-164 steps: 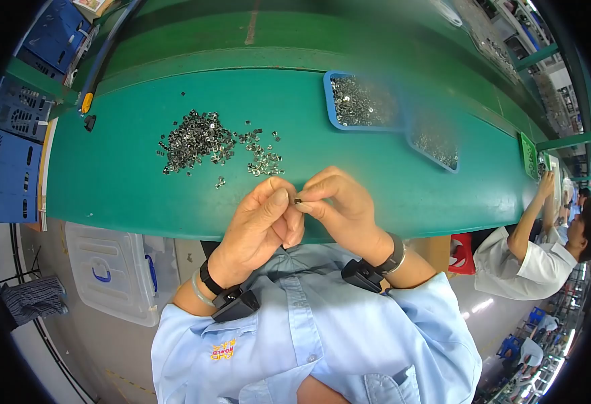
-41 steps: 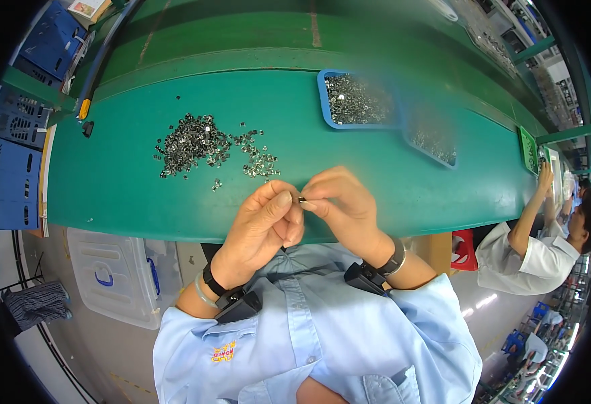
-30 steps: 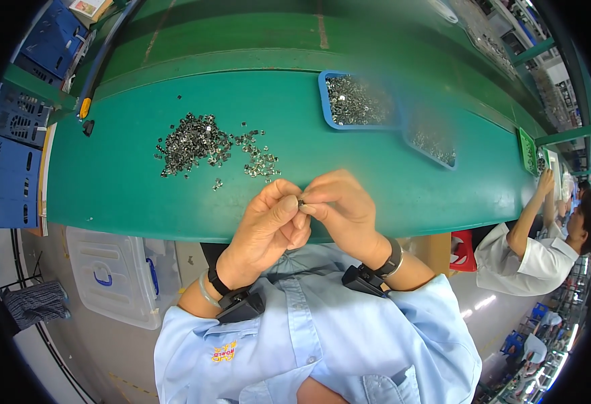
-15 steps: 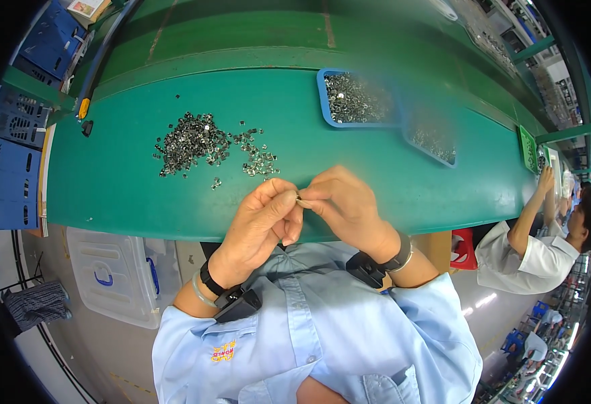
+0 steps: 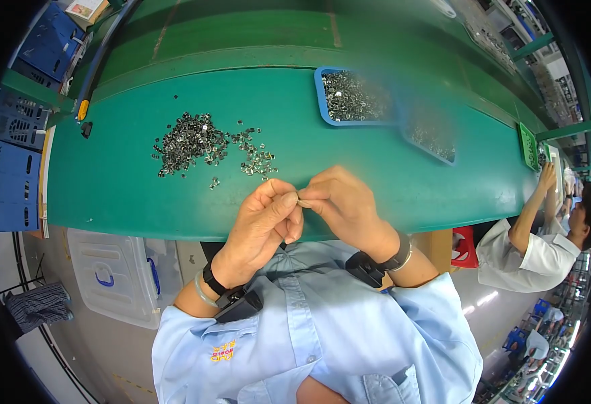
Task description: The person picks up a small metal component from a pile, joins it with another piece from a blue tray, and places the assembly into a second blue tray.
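My left hand (image 5: 266, 214) and my right hand (image 5: 344, 203) meet above the near edge of the green table, fingertips pinched together. Between them sits a tiny dark part, mostly covered by the fingers, so its exact kind does not show. Beyond my left hand lies a heap of small dark metal parts (image 5: 191, 143). A looser scatter of small shiny metal parts (image 5: 258, 161) spreads between that heap and my fingers.
Farther back stands a blue tray (image 5: 323, 108) full of small metal parts; a second blue tray (image 5: 451, 160) beside it is blurred. A yellow-handled cutter (image 5: 83, 110) lies far left. A clear lidded box (image 5: 107, 276) is on the floor. Another person (image 5: 531, 249) works at right.
Both hands keep the same pinch at nearly the same spot. The view has shifted very slightly; the heap and the trays look unmoved.
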Demonstrator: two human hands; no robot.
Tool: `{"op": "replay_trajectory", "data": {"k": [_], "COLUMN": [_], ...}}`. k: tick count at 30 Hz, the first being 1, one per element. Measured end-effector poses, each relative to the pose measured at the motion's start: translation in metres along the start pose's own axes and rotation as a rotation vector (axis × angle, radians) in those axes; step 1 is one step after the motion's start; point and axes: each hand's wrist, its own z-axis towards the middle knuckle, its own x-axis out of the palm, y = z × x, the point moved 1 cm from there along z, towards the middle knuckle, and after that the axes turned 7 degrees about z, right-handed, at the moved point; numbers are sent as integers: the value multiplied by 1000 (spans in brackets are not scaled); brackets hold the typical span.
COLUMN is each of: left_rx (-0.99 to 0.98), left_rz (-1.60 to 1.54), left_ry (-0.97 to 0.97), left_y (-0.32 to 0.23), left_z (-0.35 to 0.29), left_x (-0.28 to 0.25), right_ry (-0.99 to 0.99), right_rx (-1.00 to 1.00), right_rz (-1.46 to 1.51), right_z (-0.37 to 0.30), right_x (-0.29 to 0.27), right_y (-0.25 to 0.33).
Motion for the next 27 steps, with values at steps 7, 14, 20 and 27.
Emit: {"op": "replay_trajectory", "data": {"k": [7, 14, 20, 27], "left_rx": [-5, -21, -3, 16], "left_rz": [-75, -76, -37, -15], "left_ry": [51, 110, 115, 71], "left_y": [-3, -1, -1, -2], "left_z": [1, 3, 2, 1], "left_x": [4, -2, -1, 5], "right_ry": [-32, -27, -46, -57], "right_rx": [29, 79, 84, 102], "right_rz": [134, 201, 199, 226], "right_z": [2, 0, -2, -2], "right_x": [2, 3, 5, 6], "right_y": [-5, -3, -3, -6]}}
